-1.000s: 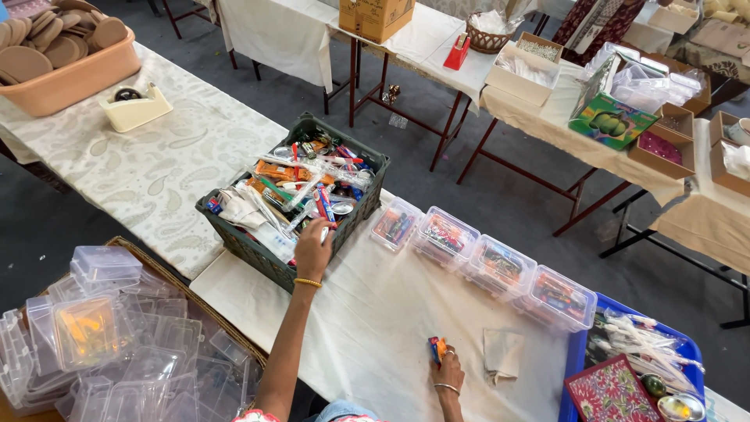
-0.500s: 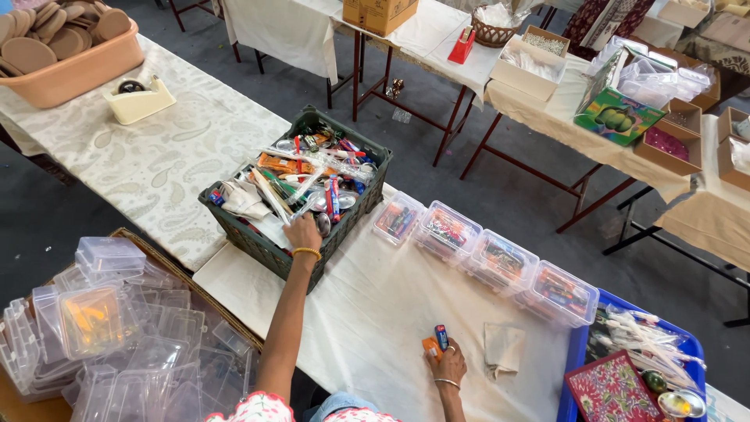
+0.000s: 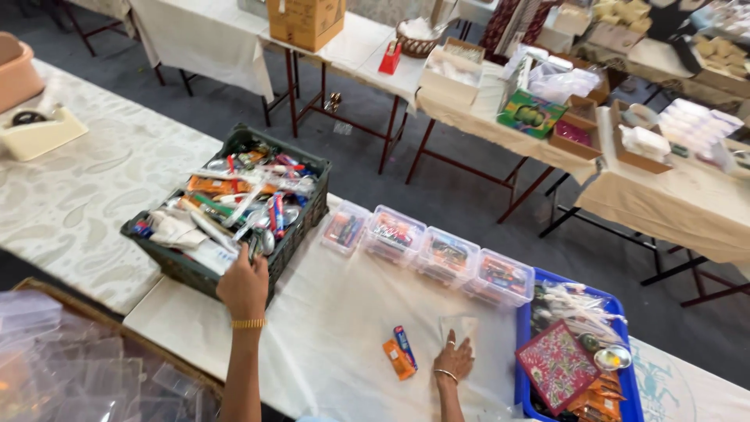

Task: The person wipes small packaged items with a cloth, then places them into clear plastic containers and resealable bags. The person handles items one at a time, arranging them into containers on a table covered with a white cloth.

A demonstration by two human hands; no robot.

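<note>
A dark green plastic crate (image 3: pixel 291 244) stands on the white-covered table, filled with several packets, pens and metal spoons. My left hand (image 3: pixel 244 285), with a gold bangle on the wrist, is at the crate's near rim. Its fingers curl in among the spoons, and what they hold is hidden. My right hand (image 3: pixel 455 355) lies flat with its fingers spread on a pale paper sheet (image 3: pixel 461 327). Just left of that hand, an orange packet (image 3: pixel 393 359) and a small blue and red packet (image 3: pixel 405 347) lie loose on the cloth.
Several clear lidded boxes (image 3: pixel 426 250) line the table's far edge. A blue tray (image 3: pixel 525 344) at the right holds a patterned red card and small items. Clear plastic boxes (image 3: pixel 62 367) are stacked at lower left. A tape dispenser (image 3: pixel 39 131) sits far left, with more tables beyond.
My right hand let go of the orange and blue packets, which now lie on the cloth, and moved right onto the paper sheet. My left hand drew back to the crate's near rim.
</note>
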